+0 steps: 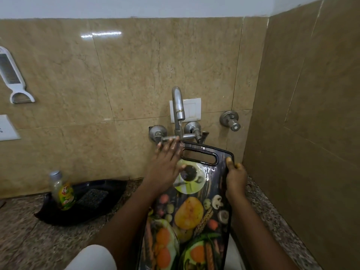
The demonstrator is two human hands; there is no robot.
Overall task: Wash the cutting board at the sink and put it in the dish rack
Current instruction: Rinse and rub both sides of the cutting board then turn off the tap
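A dark cutting board (191, 215) printed with vegetables and a coffee cup stands tilted under the wall tap (178, 114), its handle slot at the top. My right hand (234, 178) grips the board's right edge near the handle, thumb on the front. My left hand (167, 164) lies flat with fingers spread on the board's wet upper left face, just below the tap's crossbar. Water runs from the spout onto the board's top. The sink itself is hidden beneath the board and my arms.
A black tray (109, 189) on the granite counter at left holds a dish-soap bottle (63, 191) and a scrub pad (91, 197). A white grater (11, 75) hangs on the tiled wall. A second valve (230, 119) sticks out at right, close to the side wall.
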